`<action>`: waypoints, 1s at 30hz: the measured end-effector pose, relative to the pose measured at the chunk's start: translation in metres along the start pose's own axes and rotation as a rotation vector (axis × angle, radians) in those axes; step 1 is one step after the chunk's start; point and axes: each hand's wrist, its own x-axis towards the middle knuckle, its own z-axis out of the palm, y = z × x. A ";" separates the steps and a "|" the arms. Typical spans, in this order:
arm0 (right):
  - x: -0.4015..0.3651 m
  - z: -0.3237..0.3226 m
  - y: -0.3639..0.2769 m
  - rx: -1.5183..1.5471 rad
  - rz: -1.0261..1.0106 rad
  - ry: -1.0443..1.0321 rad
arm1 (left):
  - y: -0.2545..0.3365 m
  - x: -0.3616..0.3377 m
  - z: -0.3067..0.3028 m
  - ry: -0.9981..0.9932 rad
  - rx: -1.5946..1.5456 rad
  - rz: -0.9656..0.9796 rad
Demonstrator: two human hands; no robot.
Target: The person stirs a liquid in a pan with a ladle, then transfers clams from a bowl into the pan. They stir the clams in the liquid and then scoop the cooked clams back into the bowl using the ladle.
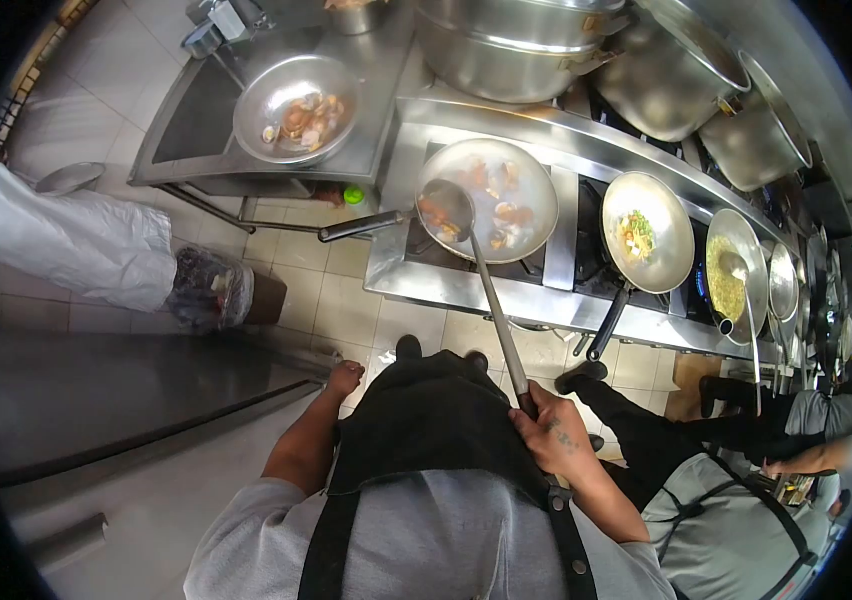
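My right hand (553,432) is wrapped round the dark grip of a long-handled ladle (496,310). The ladle's bowl sits at the left side of a wide frying pan (536,175), with orange and pale food pieces in it. More such pieces lie in cloudy liquid in the pan, which steams on the stove. The pan's black handle points left. My left hand (346,378) hangs low beside my apron, fingers curled into a loose fist. It is close to the edge of a steel cabinet (146,400), and I see nothing in it.
A steel bowl of food pieces (296,75) stands on the side counter (196,110). Right of my pan are a frying pan with chopped greens (673,250) and a pan of yellowish food (721,270). Large pots (506,60) line the back. A co-worker (726,520) is at my right.
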 end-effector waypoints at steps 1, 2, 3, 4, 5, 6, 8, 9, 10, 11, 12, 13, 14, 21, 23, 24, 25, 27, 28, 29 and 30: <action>-0.001 0.000 -0.002 -0.014 -0.006 0.007 | -0.012 0.006 0.004 0.010 0.027 0.079; -0.001 -0.001 -0.004 -0.028 -0.011 0.014 | -0.023 0.011 0.008 0.021 0.053 0.157; -0.002 -0.001 -0.004 -0.030 -0.011 0.012 | -0.026 0.011 0.008 0.021 0.051 0.156; -0.003 -0.001 -0.005 -0.037 -0.006 0.020 | -0.029 0.012 0.009 0.023 0.137 0.217; -0.004 -0.001 -0.006 -0.044 -0.001 0.026 | -0.032 0.013 0.010 0.025 0.222 0.279; -0.004 -0.002 -0.009 -0.047 -0.001 0.026 | -0.034 0.015 0.011 0.025 0.219 0.279; -0.005 -0.004 -0.013 -0.094 0.045 -0.002 | -0.035 0.016 0.013 0.061 0.145 0.266; -0.005 -0.004 -0.013 -0.096 0.045 -0.002 | -0.034 0.015 0.011 0.061 0.142 0.267; -0.006 -0.004 -0.012 -0.094 0.029 0.013 | -0.033 0.015 0.008 0.013 0.155 0.258; -0.006 -0.003 -0.011 -0.093 0.012 0.026 | -0.031 0.015 0.006 -0.034 0.169 0.250; -0.006 -0.003 -0.010 -0.095 0.012 0.026 | -0.027 0.014 0.006 -0.033 0.166 0.250; -0.005 -0.004 -0.009 -0.079 -0.034 0.041 | -0.023 0.013 0.008 0.001 -0.020 0.113; -0.005 -0.005 -0.008 -0.063 -0.080 0.058 | -0.023 0.014 0.010 0.035 -0.205 -0.025; 0.006 -0.021 0.015 0.483 0.236 -0.095 | -0.041 0.016 0.010 0.123 0.108 0.448; 0.007 -0.023 0.012 0.520 0.240 -0.086 | -0.038 0.015 0.007 0.066 0.171 0.336; 0.008 -0.023 0.014 0.531 0.228 -0.089 | -0.036 0.015 0.007 0.066 0.171 0.337; 0.008 -0.023 0.016 0.542 0.216 -0.092 | -0.035 0.014 0.006 0.062 0.187 0.297; 0.006 -0.022 0.009 0.484 0.218 -0.077 | -0.032 0.012 0.005 0.058 0.201 0.257; 0.005 -0.022 0.007 0.428 0.221 -0.060 | -0.032 0.010 0.005 0.074 0.191 0.262; 0.006 -0.022 0.009 0.427 0.221 -0.060 | -0.028 0.006 0.004 0.089 0.182 0.267; 0.007 -0.022 0.013 0.445 0.221 -0.068 | -0.024 0.004 0.005 0.088 0.181 0.266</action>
